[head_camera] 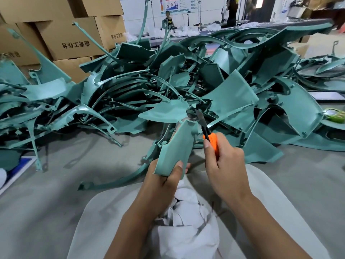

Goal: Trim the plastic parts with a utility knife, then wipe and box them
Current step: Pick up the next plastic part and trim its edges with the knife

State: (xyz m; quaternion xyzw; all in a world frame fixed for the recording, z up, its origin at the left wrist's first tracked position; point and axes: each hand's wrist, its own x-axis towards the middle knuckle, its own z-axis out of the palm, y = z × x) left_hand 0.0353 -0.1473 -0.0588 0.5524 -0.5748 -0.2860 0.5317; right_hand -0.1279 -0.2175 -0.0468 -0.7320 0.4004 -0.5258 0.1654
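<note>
Teal moulded panel [177,148] in left grip [164,178] — orange-handled knife [210,135] in right grip [224,165], blade at its edge.

The teal plastic part [176,148] held in front looks matt and smooth on its broad face. The heaped teal plastic parts [130,86] vary: some faces matt, some curved strips glossy with highlights. The utility knife [209,131] has an orange plastic handle and a dark metal blade. Brown cardboard boxes [74,40] look dull and papery. The grey floor [56,184] is matt. White cloth [186,212] lies crumpled.
</note>
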